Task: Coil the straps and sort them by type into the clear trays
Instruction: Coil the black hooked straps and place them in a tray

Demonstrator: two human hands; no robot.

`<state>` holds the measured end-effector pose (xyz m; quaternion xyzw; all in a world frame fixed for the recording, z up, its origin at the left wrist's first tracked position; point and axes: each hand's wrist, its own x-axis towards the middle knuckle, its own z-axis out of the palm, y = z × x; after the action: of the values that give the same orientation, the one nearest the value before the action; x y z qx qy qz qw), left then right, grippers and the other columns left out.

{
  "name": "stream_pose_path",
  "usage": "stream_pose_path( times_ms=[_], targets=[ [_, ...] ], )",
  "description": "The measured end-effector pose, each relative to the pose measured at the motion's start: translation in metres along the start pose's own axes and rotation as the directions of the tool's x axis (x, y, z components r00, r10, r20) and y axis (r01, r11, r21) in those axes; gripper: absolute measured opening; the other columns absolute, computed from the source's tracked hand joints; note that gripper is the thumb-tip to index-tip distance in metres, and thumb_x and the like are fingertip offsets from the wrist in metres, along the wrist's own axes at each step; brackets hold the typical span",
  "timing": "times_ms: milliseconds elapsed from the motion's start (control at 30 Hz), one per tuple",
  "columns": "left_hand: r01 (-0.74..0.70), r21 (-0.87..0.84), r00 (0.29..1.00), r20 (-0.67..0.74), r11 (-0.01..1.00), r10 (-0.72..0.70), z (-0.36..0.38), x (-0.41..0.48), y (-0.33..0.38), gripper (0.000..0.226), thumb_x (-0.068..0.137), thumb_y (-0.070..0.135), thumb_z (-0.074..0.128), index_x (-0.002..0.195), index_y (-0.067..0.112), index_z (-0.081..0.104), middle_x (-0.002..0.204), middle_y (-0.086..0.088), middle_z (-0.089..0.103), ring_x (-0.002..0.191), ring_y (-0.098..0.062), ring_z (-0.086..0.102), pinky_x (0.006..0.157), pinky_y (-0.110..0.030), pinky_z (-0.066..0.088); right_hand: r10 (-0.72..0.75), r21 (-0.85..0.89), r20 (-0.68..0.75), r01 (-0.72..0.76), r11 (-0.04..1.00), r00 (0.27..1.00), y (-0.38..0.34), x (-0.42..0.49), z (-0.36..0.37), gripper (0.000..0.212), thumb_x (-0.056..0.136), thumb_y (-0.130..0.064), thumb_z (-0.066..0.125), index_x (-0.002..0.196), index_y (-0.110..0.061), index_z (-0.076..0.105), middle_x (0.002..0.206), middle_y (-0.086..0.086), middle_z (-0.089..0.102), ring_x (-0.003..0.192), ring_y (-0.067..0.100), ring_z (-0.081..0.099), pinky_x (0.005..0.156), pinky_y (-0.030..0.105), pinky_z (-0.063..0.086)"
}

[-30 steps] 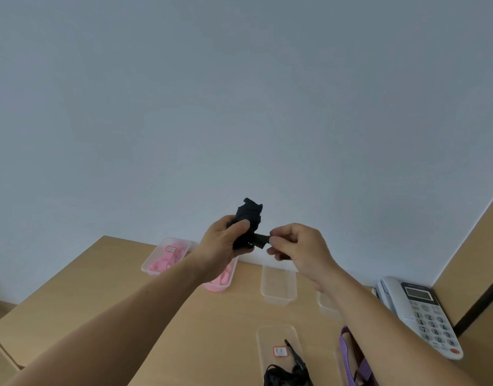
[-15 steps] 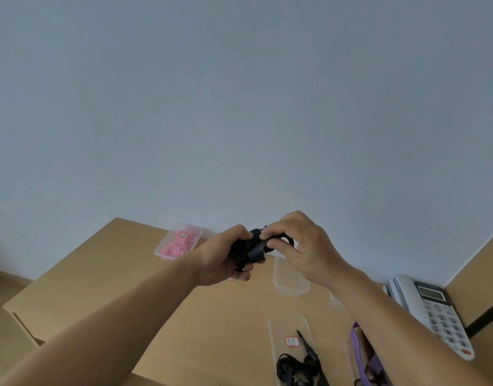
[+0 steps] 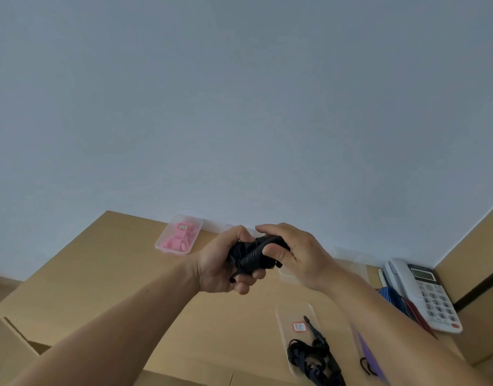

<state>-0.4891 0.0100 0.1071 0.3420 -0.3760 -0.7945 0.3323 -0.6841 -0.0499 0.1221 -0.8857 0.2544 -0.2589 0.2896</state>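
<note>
Only the person's two arms are in view, each cut off by the lower edge of the head camera's picture. The bare left forearm (image 3: 114, 324) is uncovered along its whole visible length, broad near the camera and narrowing to the wrist. The bare right forearm (image 3: 379, 316) is likewise uncovered from the frame edge to the wrist. The left hand (image 3: 217, 266) and the right hand (image 3: 303, 254) are bare too, with plain skin from wrist to fingers (image 3: 248, 284). The fingers are smooth and rounded at the tips. The nails and any fine marks on the skin are too blurred to make out.
</note>
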Motion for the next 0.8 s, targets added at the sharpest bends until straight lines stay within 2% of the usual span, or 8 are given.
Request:
stream_pose_path(
  times_ms=[100, 200, 300, 433, 533, 633, 700, 800],
  targets=[
    [-0.013, 0.06, 1.0, -0.003, 0.998, 0.013, -0.004, -0.001, 0.003, 0.045, 0.083, 0.045, 0.049, 0.103, 0.008, 0.066, 0.08, -0.014, 0.057, 0.05, -0.019, 0.045, 0.053, -0.028, 0.045, 0.121, 0.246, 0.004, -0.119, 0.962, 0.993, -0.001, -0.001, 0.006, 0.021, 0.092, -0.048, 0.055, 0.112, -0.046, 0.06, 0.093, -0.02, 0.068, 0.078, 0.0, 0.064, 0.07, 0.015, 0.051],
    [-0.051, 0.27, 0.996, -0.052, 0.962, 0.068, -0.005, 0.002, 0.008, 0.049, 0.092, 0.053, 0.049, 0.113, 0.013, 0.067, 0.096, -0.016, 0.062, 0.06, -0.025, 0.053, 0.062, -0.036, 0.054, 0.189, 0.305, -0.027, -0.172, 0.937, 0.982, 0.005, -0.007, 0.013, 0.022, 0.094, -0.035, 0.058, 0.103, -0.054, 0.064, 0.092, -0.022, 0.069, 0.076, -0.002, 0.063, 0.067, 0.015, 0.05],
    [-0.14, 0.492, 0.975, -0.084, 0.859, 0.207, -0.004, 0.012, 0.006, 0.035, 0.087, 0.038, 0.066, 0.112, 0.013, 0.066, 0.099, -0.015, 0.064, 0.064, -0.024, 0.057, 0.067, -0.035, 0.055, 0.245, 0.316, -0.06, -0.215, 0.924, 0.968, 0.014, -0.015, 0.016, 0.021, 0.094, -0.038, 0.055, 0.103, -0.056, 0.064, 0.096, -0.022, 0.069, 0.076, -0.002, 0.063, 0.067, 0.017, 0.05],
    [-0.191, 0.551, 0.961, -0.066, 0.813, 0.27, -0.009, 0.031, -0.001, 0.038, 0.093, 0.022, 0.064, 0.13, 0.011, 0.059, 0.116, -0.023, 0.065, 0.072, -0.025, 0.058, 0.067, -0.025, 0.05, 0.309, 0.32, -0.071, -0.272, 0.907, 0.948, 0.033, -0.022, 0.01, 0.027, 0.096, -0.038, 0.052, 0.104, -0.061, 0.063, 0.102, -0.014, 0.069, 0.087, 0.008, 0.065, 0.072, 0.019, 0.052],
    [-0.174, 0.66, 0.975, 0.012, 0.731, 0.221, -0.015, 0.048, 0.0, 0.034, 0.101, 0.014, 0.054, 0.135, 0.02, 0.058, 0.117, -0.023, 0.063, 0.072, -0.024, 0.056, 0.067, -0.024, 0.047, 0.312, 0.356, 0.076, -0.318, 0.879, 0.947, 0.052, -0.025, 0.001, 0.041, 0.103, -0.02, 0.046, 0.109, -0.056, 0.066, 0.106, -0.004, 0.071, 0.09, 0.014, 0.066, 0.077, 0.022, 0.054],
    [-0.069, 0.766, 0.985, -0.05, 0.639, 0.166, -0.021, 0.072, -0.004, 0.034, 0.097, 0.018, 0.062, 0.13, 0.014, 0.058, 0.1, -0.013, 0.068, 0.069, -0.017, 0.059, 0.067, -0.025, 0.049, 0.377, 0.339, 0.22, -0.433, 0.835, 0.9, 0.08, -0.026, -0.014, 0.031, 0.098, -0.015, 0.059, 0.11, -0.042, 0.069, 0.106, 0.003, 0.073, 0.094, 0.016, 0.07, 0.084, 0.029, 0.057],
    [0.016, 0.81, 0.985, -0.112, 0.587, 0.128, -0.024, 0.092, -0.01, 0.04, 0.091, 0.02, 0.068, 0.128, 0.01, 0.053, 0.089, 0.0, 0.065, 0.068, -0.012, 0.061, 0.063, -0.02, 0.049, 0.423, 0.204, 0.284, -0.486, 0.85, 0.86, 0.104, -0.025, -0.025, 0.027, 0.088, -0.018, 0.072, 0.11, -0.032, 0.067, 0.106, -0.001, 0.073, 0.095, 0.009, 0.069, 0.085, 0.024, 0.055],
    [0.102, 0.845, 0.968, -0.205, 0.525, 0.142, -0.03, 0.128, -0.011, 0.062, 0.083, 0.023, 0.073, 0.134, 0.021, 0.038, 0.1, 0.004, 0.064, 0.074, -0.008, 0.065, 0.064, -0.015, 0.051, 0.453, 0.071, 0.332, -0.5, 0.863, 0.828, 0.137, -0.016, -0.035, 0.035, 0.078, -0.026, 0.08, 0.11, -0.028, 0.067, 0.103, -0.011, 0.071, 0.087, -0.003, 0.063, 0.071, 0.011, 0.045]
  ],
)
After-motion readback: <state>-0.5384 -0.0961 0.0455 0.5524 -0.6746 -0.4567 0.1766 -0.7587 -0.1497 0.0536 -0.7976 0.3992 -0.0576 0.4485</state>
